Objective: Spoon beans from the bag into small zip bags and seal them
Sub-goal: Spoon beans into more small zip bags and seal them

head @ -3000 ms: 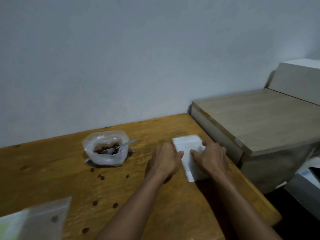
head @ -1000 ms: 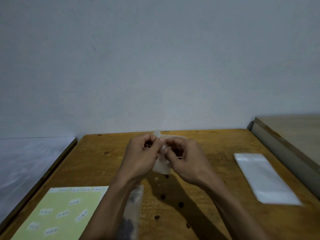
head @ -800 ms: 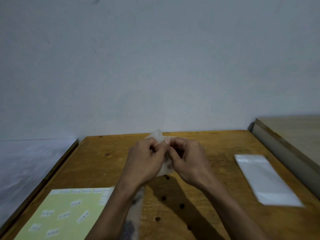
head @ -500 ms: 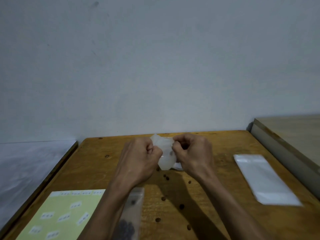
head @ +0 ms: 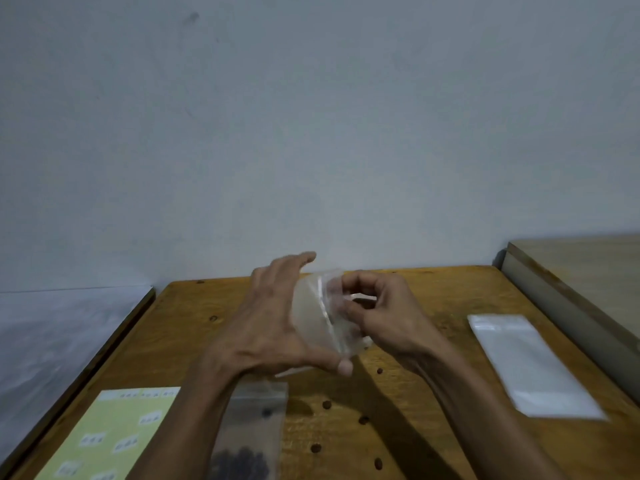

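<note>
I hold a small clear zip bag [head: 313, 315] above the middle of the wooden table [head: 433, 296]. My left hand [head: 268, 327] cups it from the left, thumb under its lower edge and fingers spread behind it. My right hand [head: 382, 315] pinches its mouth from the right, fingers curled. The bean bag and spoon are hidden behind my hands. A zip bag holding dark beans [head: 251, 441] lies flat by my left forearm. Several loose beans [head: 363, 420] are scattered on the table below my hands.
A stack of empty zip bags [head: 531, 365] lies at the right. A pale green sheet of small labels [head: 114, 434] sits at the lower left. A raised light wooden surface [head: 588, 271] borders the table's right side. A white surface [head: 52, 327] lies left of the table.
The view swung left from the stack of bags to the table's middle. My hands brought a zip bag up, worked its top together, and now my left fingers have spread while the bag's mouth is pulled apart.
</note>
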